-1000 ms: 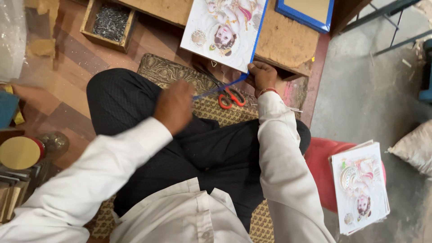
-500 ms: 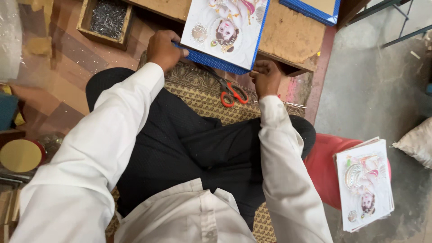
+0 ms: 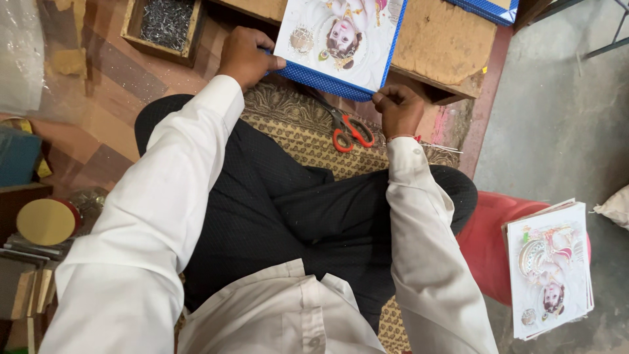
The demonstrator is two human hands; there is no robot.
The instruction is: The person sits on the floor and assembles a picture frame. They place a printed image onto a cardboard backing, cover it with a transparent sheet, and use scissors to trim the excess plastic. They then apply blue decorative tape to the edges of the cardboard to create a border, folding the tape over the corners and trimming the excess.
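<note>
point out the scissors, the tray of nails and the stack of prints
scissors (image 3: 350,130), head view, on the orange handles
tray of nails (image 3: 164,23), head view, on the heap of nails inside the wooden tray
stack of prints (image 3: 549,269), head view, middle of the top print

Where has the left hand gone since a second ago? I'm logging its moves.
Yes. The left hand moved from above the lap up to the blue-edged picture's left corner, away from the scissors.
</note>
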